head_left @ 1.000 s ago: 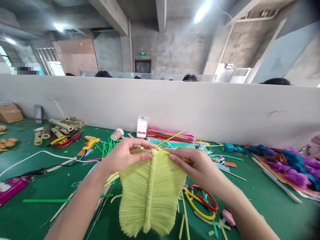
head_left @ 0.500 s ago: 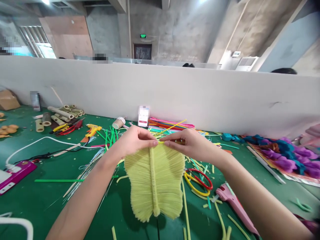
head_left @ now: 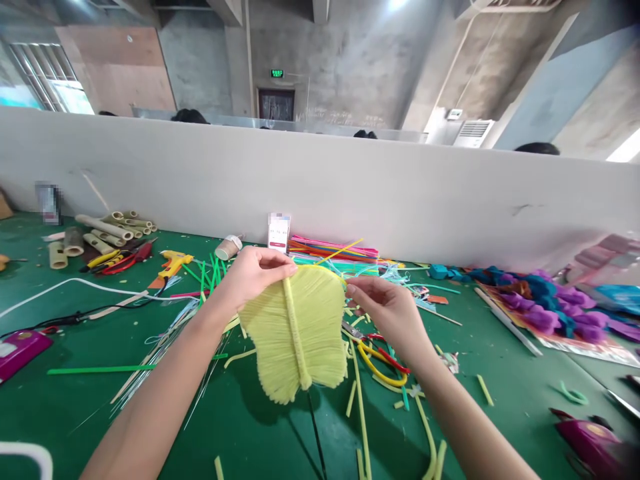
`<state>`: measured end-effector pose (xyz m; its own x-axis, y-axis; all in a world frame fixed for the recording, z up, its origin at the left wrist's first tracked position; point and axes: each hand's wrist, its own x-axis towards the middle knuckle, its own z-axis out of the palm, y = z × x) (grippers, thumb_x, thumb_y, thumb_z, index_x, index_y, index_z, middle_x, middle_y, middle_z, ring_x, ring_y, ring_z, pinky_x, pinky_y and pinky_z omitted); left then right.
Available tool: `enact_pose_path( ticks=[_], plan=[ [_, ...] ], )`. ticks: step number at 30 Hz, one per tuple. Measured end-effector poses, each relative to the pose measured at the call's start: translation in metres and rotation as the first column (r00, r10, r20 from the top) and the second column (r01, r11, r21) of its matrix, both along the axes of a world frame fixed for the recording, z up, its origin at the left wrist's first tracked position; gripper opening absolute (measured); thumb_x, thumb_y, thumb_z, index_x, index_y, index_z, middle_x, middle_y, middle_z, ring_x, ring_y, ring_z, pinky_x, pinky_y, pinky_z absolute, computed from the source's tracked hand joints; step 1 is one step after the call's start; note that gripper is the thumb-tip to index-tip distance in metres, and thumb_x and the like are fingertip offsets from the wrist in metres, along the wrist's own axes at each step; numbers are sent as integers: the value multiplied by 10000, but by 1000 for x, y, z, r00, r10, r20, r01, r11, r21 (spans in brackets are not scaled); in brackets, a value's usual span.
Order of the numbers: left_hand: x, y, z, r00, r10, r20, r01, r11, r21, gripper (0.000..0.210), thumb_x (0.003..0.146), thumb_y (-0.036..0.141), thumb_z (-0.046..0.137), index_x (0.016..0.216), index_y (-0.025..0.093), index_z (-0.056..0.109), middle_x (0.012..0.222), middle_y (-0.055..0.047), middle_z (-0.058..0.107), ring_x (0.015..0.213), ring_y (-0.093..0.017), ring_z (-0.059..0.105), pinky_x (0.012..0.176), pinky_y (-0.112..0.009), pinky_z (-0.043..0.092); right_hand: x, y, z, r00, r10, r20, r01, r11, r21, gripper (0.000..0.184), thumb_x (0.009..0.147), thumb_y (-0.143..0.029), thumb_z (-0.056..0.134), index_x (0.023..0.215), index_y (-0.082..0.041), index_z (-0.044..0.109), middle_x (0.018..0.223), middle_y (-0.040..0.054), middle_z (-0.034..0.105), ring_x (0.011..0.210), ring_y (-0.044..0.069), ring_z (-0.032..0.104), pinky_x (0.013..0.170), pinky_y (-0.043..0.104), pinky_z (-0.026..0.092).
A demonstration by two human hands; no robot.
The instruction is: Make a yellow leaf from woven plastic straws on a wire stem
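A yellow-green leaf shape made of fuzzy pipe cleaners (head_left: 323, 327) is held up above the table, its thick midrib running down the middle and a thin dark stem (head_left: 316, 427) below. Closed in a pinch, my left hand (head_left: 263, 273) grips the leaf's top edge near the midrib. A brighter yellow pipe cleaner (head_left: 330, 269) curves along the upper right edge. At that edge's right corner, my right hand (head_left: 385, 310) pinches its end between thumb and finger. Scissors with red and yellow handles (head_left: 383, 373) lie behind the leaf, beside my right wrist.
Bundled coloured pipe cleaners (head_left: 335, 250) lie by the grey partition (head_left: 320, 180), near a propped phone (head_left: 279, 233). To the left are a yellow glue gun (head_left: 175, 262), pliers (head_left: 125, 257) and bamboo pieces (head_left: 107, 230). Purple and blue fuzzy pieces (head_left: 550, 313) lie right.
My right hand has slid from the top middle out to the right along the leaf's edge, drawing the yellow pipe cleaner along it. My left hand keeps its pinch at the top.
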<state>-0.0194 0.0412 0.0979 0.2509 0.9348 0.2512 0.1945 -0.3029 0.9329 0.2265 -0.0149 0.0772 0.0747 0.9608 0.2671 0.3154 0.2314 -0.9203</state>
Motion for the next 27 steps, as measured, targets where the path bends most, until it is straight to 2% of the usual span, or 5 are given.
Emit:
enact_pose_path(
  ticks=[4, 8, 14, 21, 27],
  plan=[
    [-2, 0, 3, 999, 49, 13, -48, 999, -20, 135, 731, 318, 756, 778, 193, 749, 784, -32, 737, 715, -148, 635, 659, -255, 475, -9, -9, -5, 999, 6, -37, -7, 1000, -19, 281, 804, -418, 680, 942, -179, 730, 834, 64, 758, 709, 199, 702, 663, 315, 552],
    [-5, 2, 4, 997, 78, 5, -77, 996, -42, 103, 735, 291, 750, 762, 192, 742, 773, -27, 732, 691, -138, 626, 638, -247, 471, -9, -10, -4, 998, -3, -65, -1, 998, -60, 304, 771, -407, 712, 964, -173, 732, 785, 51, 749, 645, 183, 678, 617, 305, 540],
    [-7, 5, 1, 999, 54, -6, -54, 998, -44, 110, 736, 298, 750, 768, 193, 743, 768, -24, 730, 708, -140, 632, 651, -244, 471, -6, -7, -5, 996, -87, -34, 89, 995, 36, 300, 809, -399, 678, 1014, -187, 735, 893, 59, 754, 682, 173, 666, 642, 309, 542],
    [-5, 5, 3, 997, 78, 1, -78, 996, -52, 119, 722, 301, 753, 762, 190, 740, 780, -31, 731, 700, -150, 628, 644, -257, 472, -16, -8, -19, 996, -92, -5, 92, 996, 6, 264, 806, -416, 682, 920, -186, 743, 787, 54, 756, 638, 192, 686, 596, 303, 547],
    [-6, 6, 1, 999, 47, 6, -46, 997, -69, 175, 703, 346, 767, 764, 184, 741, 775, -35, 731, 726, -164, 641, 680, -273, 483, -19, -5, -15, 980, -200, -14, 200, 979, 44, 297, 797, -445, 684, 933, -188, 742, 742, 50, 750, 621, 201, 691, 566, 299, 554]
  ],
)
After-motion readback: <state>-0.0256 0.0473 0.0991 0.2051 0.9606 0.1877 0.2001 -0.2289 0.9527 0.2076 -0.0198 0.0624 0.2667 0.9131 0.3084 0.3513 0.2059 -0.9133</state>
